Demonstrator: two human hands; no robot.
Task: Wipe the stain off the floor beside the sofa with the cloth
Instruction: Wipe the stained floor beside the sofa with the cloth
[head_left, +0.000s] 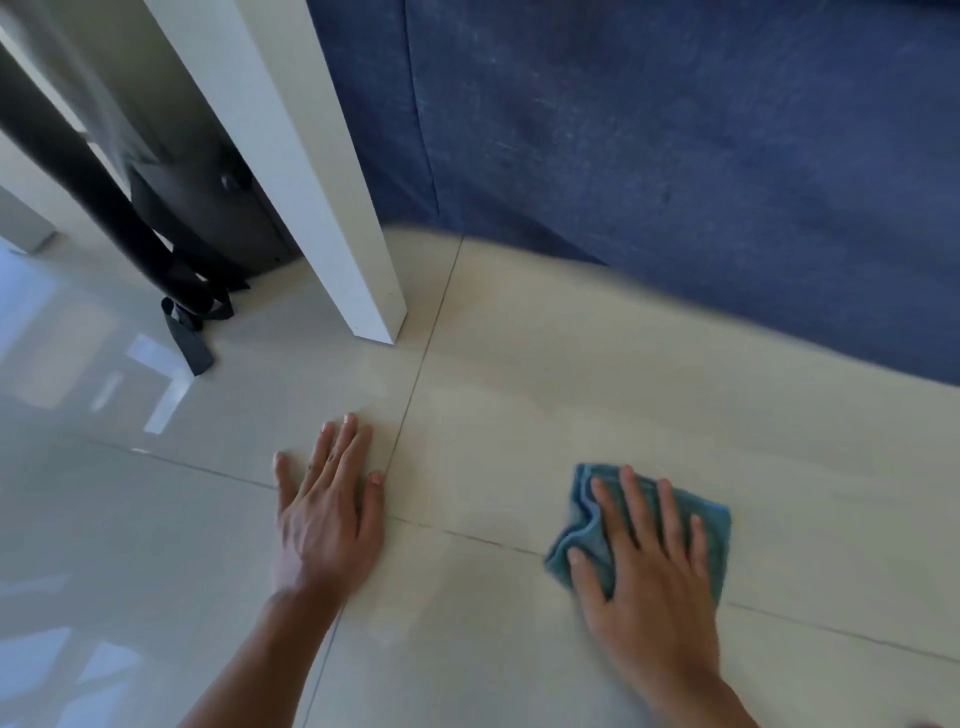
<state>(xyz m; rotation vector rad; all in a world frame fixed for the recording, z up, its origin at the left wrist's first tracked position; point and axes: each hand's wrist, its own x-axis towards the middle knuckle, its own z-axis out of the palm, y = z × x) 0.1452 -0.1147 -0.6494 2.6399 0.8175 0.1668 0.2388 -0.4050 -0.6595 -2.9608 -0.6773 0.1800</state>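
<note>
A folded blue cloth (584, 519) lies flat on the pale tiled floor (519, 415), a little in front of the blue sofa (675, 156). My right hand (649, 561) presses down on the cloth with fingers spread, covering most of it. My left hand (324, 504) rests flat on the floor to the left, fingers apart, holding nothing. No stain shows on the tiles; whatever lies under the cloth is hidden.
A white table leg (332, 197) stands on the floor left of the sofa. Behind it leans a dark bag (208, 208) whose strap (192, 343) trails onto the tiles. Grout lines cross the glossy floor.
</note>
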